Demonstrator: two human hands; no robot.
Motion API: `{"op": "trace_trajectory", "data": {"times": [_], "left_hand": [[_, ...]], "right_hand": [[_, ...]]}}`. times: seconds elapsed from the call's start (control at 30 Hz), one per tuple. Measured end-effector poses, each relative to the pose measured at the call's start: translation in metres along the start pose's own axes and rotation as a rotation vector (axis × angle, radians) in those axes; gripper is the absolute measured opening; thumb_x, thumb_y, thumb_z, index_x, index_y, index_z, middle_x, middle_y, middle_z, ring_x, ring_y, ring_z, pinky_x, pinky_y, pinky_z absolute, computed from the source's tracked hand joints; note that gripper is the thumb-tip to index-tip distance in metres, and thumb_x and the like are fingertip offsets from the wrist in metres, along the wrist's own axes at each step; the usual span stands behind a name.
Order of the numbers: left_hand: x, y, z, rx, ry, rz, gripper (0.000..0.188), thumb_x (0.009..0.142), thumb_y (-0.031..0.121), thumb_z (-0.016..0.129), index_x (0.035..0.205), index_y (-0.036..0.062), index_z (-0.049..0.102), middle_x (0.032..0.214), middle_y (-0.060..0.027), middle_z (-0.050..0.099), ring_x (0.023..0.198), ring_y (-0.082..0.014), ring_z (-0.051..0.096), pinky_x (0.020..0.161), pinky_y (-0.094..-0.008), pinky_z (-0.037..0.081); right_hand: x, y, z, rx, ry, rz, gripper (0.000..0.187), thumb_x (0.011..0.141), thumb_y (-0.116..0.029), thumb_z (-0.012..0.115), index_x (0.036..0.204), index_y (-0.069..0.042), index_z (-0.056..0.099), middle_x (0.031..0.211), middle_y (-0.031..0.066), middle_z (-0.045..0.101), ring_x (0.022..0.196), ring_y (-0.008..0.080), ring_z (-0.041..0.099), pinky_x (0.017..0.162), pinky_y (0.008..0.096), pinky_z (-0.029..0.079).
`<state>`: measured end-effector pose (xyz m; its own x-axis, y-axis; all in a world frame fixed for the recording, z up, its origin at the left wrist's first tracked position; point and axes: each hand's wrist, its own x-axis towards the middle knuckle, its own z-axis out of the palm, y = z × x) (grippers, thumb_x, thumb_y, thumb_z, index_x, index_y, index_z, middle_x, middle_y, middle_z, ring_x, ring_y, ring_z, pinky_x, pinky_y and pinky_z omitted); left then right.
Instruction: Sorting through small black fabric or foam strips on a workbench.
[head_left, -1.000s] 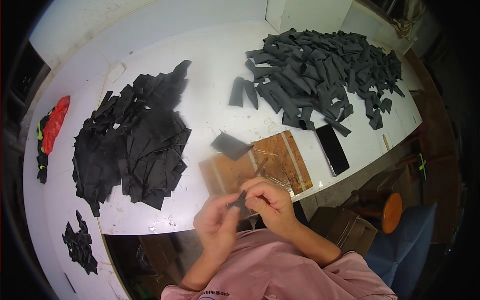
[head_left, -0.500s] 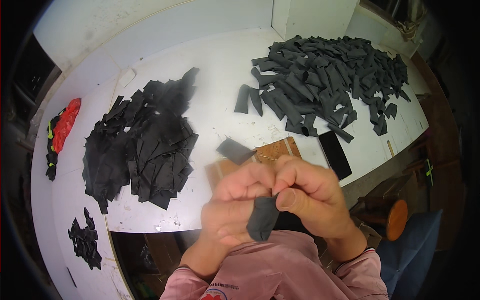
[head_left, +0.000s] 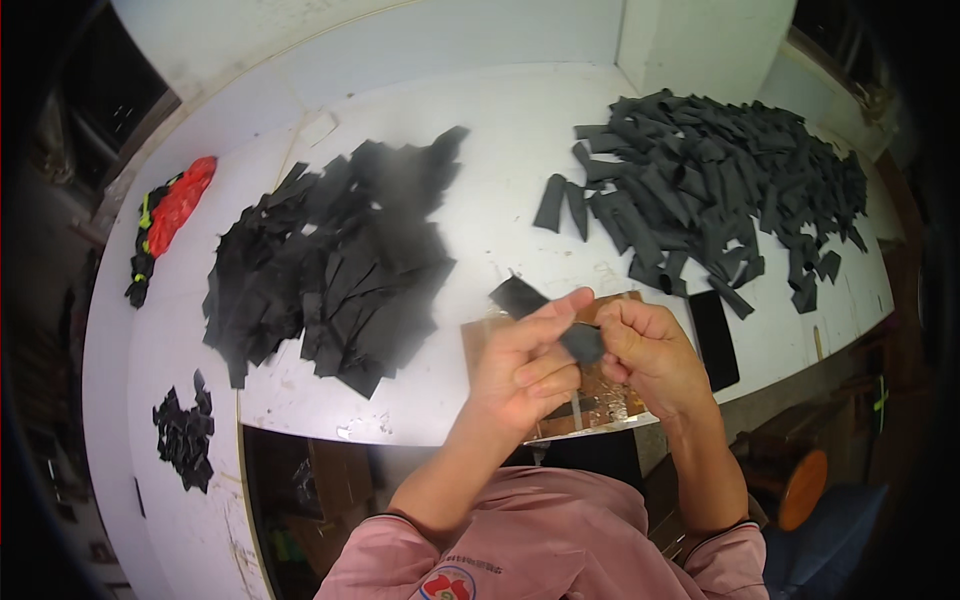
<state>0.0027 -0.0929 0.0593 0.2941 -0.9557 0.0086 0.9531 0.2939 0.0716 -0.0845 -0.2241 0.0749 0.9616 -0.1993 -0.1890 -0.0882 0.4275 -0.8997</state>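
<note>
In front of my chest, above a brown board (head_left: 610, 395), both hands are at a small dark fabric piece (head_left: 583, 343). My right hand (head_left: 655, 360) pinches its right edge between thumb and fingers. The fingers of my left hand (head_left: 525, 375) are curled against its left side, partly hiding it. Just beyond my left hand, a flat dark fabric piece (head_left: 517, 296) lies over the board's far edge.
Flat black fabric pieces form a pile (head_left: 330, 270) on the left. Rolled, tube-like dark pieces are heaped (head_left: 720, 180) at the far right. A black phone (head_left: 713, 340) lies right of the board. Small scraps (head_left: 184, 440) and a red bag (head_left: 182, 205) are further left; a stool (head_left: 802, 488) stands lower right.
My hands have moved away from my body, over the board, with the dark fabric piece. My left hand has shifted its hold. The whole view has shifted, with the piles further right.
</note>
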Motion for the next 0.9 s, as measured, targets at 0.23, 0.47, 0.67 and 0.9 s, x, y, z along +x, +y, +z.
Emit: {"op": "trace_trajectory", "data": {"times": [0.23,0.47,0.67,0.9], "left_hand": [[0.008,0.016,-0.006,-0.256,0.353,-0.039,0.013,0.084,0.004,0.048,0.096,0.0021,0.053,0.048,0.0033,0.040,0.032,-0.0032,0.029,0.031,-0.0174,0.024],[0.006,0.003,-0.032,-0.336,0.359,0.012,0.018,0.085,0.003,0.043,0.101,-0.0008,0.052,0.057,-0.0006,0.049,0.032,-0.0032,0.031,0.030,-0.0162,0.025],[-0.004,-0.013,0.000,-0.218,0.098,0.039,0.033,0.084,0.003,0.049,0.117,0.0023,0.044,0.061,-0.0015,0.052,0.032,-0.0028,0.031,0.031,-0.0169,0.025],[-0.009,-0.011,-0.011,0.154,0.325,0.122,0.027,0.085,0.002,0.048,0.111,0.0028,0.045,0.057,0.0015,0.047,0.033,-0.0013,0.029,0.031,-0.0165,0.024]], "right_hand": [[0.022,-0.005,0.004,-0.098,-0.010,0.026,0.020,0.084,-0.019,0.053,0.072,-0.005,0.052,0.060,-0.0020,0.046,0.048,0.0035,0.038,0.044,0.0167,0.030],[0.017,0.008,0.007,0.136,0.106,0.132,0.012,0.081,-0.012,0.055,0.077,-0.001,0.055,0.061,-0.0003,0.048,0.050,0.0055,0.041,0.045,0.0187,0.033],[0.017,0.006,-0.003,0.008,0.001,-0.028,0.021,0.082,-0.020,0.058,0.079,0.001,0.056,0.065,0.0013,0.052,0.054,0.0058,0.046,0.050,0.0182,0.037],[0.018,0.027,-0.018,0.003,-0.181,-0.015,0.018,0.079,-0.017,0.059,0.077,-0.001,0.054,0.074,0.0031,0.055,0.056,0.0103,0.050,0.050,0.0213,0.040]]}}
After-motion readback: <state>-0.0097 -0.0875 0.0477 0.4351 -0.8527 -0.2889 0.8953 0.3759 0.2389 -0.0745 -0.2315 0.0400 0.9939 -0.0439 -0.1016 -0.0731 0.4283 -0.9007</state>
